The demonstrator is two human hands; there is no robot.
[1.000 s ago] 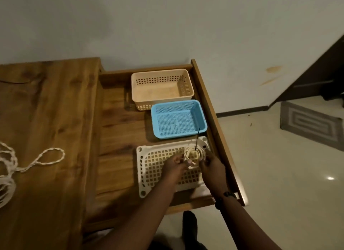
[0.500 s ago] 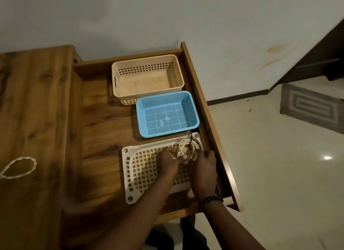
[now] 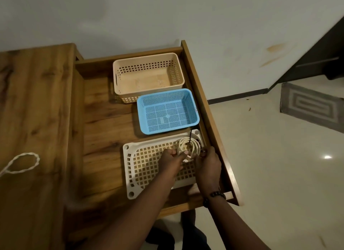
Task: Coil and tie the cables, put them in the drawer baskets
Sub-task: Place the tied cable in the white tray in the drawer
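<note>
Presently held: one coiled cream cable [image 3: 187, 147], small round bundle, with a dark tie [image 3: 191, 136] standing up from its far edge. Location: over the far right corner of the white lattice basket [image 3: 145, 168], nearest of three baskets in the open drawer [image 3: 104, 130]; whether the coil touched the basket floor could not be told.

Left hand [image 3: 170, 161]: fingers curled, pinching the near left side of the coil. Right hand [image 3: 207, 161]: fingers curled at the coil's right side, seemingly pinching an end of the cable or tie; the exact hold was too small to make out. A dark beaded bracelet [image 3: 216, 195] sat on the right wrist.

Governing relation: the coil lay directly between the two hands and just beyond the fingertips, its loop roughly flat and facing up, the tie's long axis pointing away from the person toward the blue basket [image 3: 168, 111]. Both hands were equally close; the left appeared to carry the bundle. Judged: release needed only a short lowering straight down, no sideways travel.

Other stock: blue basket, middle position, nothing seen inside; beige basket [image 3: 148, 76], farthest, nothing seen inside. One twisted white cable [image 3: 20, 163], still loose and uncoiled, lay on the worktop [image 3: 33, 101] well to the left of the drawer, nearer the left hand. Judged: that cable remained to be coiled and tied.
</note>
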